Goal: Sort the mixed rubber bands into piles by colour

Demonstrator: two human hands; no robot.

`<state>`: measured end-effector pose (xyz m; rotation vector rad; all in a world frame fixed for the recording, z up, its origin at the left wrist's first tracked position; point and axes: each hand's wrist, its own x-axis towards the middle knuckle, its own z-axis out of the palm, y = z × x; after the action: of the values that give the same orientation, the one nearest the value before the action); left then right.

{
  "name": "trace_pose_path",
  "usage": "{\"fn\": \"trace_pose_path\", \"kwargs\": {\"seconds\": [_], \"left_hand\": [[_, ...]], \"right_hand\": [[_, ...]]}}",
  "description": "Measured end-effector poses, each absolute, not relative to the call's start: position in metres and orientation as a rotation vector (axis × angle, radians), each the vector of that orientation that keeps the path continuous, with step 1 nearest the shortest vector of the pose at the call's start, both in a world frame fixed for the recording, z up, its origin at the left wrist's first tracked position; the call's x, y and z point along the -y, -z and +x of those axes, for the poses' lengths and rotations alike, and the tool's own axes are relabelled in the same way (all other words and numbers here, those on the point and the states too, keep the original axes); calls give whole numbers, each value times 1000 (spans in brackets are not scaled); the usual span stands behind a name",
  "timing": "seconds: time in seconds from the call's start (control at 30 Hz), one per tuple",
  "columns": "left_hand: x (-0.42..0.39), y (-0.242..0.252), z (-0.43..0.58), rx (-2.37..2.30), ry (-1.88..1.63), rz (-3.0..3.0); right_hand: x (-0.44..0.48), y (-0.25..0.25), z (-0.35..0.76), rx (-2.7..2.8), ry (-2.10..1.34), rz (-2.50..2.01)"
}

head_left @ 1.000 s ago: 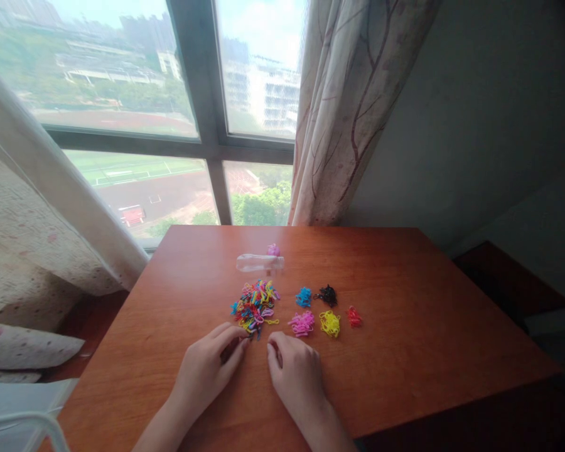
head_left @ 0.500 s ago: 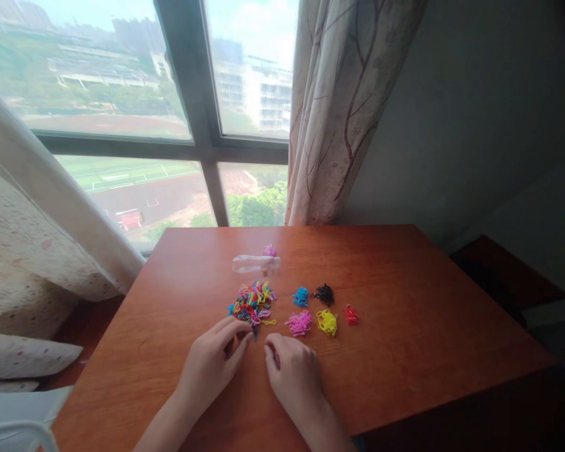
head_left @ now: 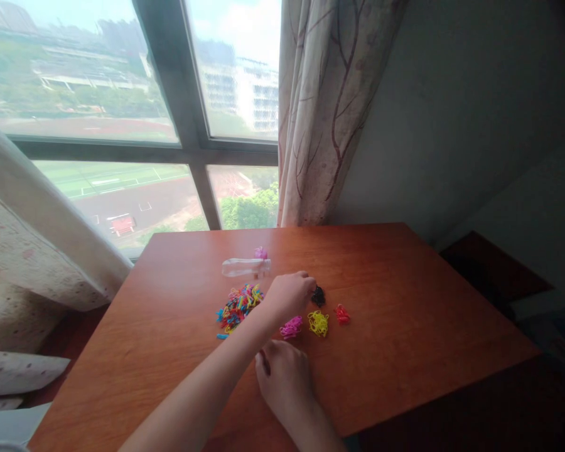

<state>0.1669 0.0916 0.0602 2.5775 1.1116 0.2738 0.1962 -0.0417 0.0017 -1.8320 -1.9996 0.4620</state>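
Observation:
My left hand [head_left: 292, 294] is stretched across to the right, its fingertips pinched at the edge of the pile of small black loops [head_left: 318, 296]. What the pinch holds, if anything, is hidden. My right hand [head_left: 285, 370] rests on the table with fingers curled; their inside does not show. Under my left forearm lies a mixed heap of small coloured loops [head_left: 238, 304], partly covered. Pink loops [head_left: 291, 327] and yellow loops [head_left: 318, 322] form separate piles, and a smaller red pile [head_left: 342, 314] sits to their right. The blue pile is hidden behind my left hand.
A clear plastic container [head_left: 241, 267] lies at the back of the wooden table [head_left: 395, 276], beside a small purple object [head_left: 260, 253]. A stray blue loop [head_left: 223, 336] lies near the mixed heap. Behind the table are a window and a curtain [head_left: 329, 113].
My left hand has gone from the front of the mixed heap over to the black pile, now covering the blue pile. My right hand stays nearly in place. The view has shifted slightly.

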Motion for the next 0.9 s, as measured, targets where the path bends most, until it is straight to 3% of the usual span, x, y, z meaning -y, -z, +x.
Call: {"fn": "trace_pose_path", "kwargs": {"seconds": [0.2, 0.53, 0.67, 0.9], "left_hand": [[-95, -59, 167, -1134, -249, 2570], [-61, -61, 81, -1262, -577, 2431], [-39, -48, 39, -1284, -829, 2228], [-6, -16, 6, -1403, -918, 2098]], "right_hand": [[42, 1, 197, 1991, -460, -1817], [44, -3, 194, 1937, -421, -1827], [42, -6, 189, 1927, -369, -1916], [31, -13, 179, 1982, -311, -2176]]}}
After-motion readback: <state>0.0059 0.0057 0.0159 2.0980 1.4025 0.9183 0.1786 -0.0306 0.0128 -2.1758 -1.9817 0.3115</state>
